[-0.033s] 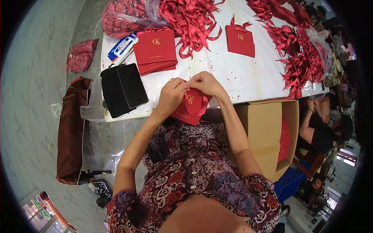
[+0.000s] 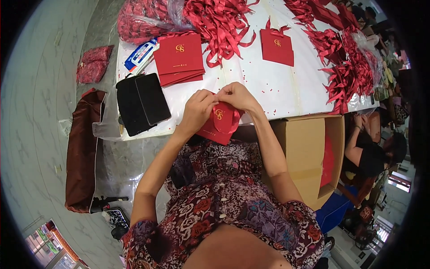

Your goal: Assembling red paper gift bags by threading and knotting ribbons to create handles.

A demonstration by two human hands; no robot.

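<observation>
A small red paper gift bag (image 2: 218, 132) with a gold emblem is held tilted at the table's near edge. My left hand (image 2: 197, 110) is closed on its upper left edge. My right hand (image 2: 237, 97) pinches at the top edge, where the fingertips of both hands meet. A red ribbon (image 2: 236, 122) loops down over the bag's front; its ends are hidden by my fingers. To the left of my hands is a stack of flat red bags (image 2: 179, 56). Farther off to the right lie finished-looking red bags with ribbon handles (image 2: 277, 47).
Red ribbons (image 2: 219, 22) lie heaped at the back, with more ribbons (image 2: 345, 67) at the right. A black case (image 2: 143, 104) and a blue-white packet (image 2: 141, 55) lie at the left. An open cardboard box (image 2: 304, 152) stands by my right arm. Another person (image 2: 365, 148) sits farther right.
</observation>
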